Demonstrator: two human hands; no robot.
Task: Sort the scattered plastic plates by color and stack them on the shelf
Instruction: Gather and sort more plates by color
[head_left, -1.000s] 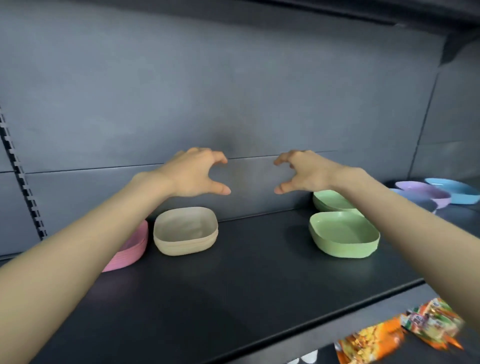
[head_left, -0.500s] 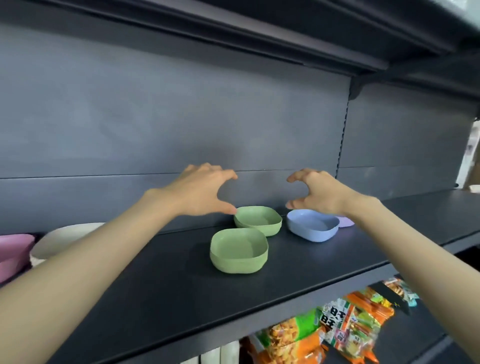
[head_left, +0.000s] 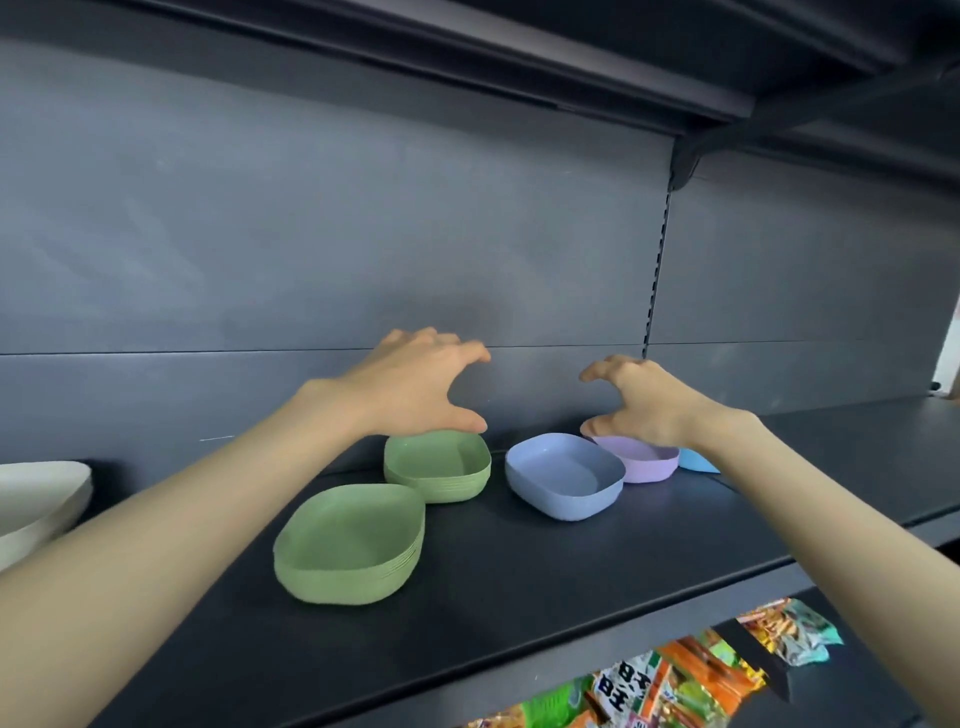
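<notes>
Two stacks of squarish green plates sit upright on the dark shelf (head_left: 519, 597): the front green stack (head_left: 348, 540) at mid-depth, the rear green stack (head_left: 439, 467) just behind it to the right, by the back wall. Right of them, a blue-grey plate (head_left: 563, 475) sits rim up, with a lilac plate (head_left: 641, 460) just beside its far right corner and a light blue plate (head_left: 696, 460), mostly hidden, beyond. A cream plate (head_left: 36, 493) is cut off at the left edge, well apart.

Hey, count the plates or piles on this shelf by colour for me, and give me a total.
Green: 2, the front green pile and the back green pile
Blue-grey: 1, the blue-grey plate
Lilac: 1, the lilac plate
Light blue: 1, the light blue plate, partly hidden
Cream: 1, the cream plate, cut off at the left edge
Total: 6
</notes>
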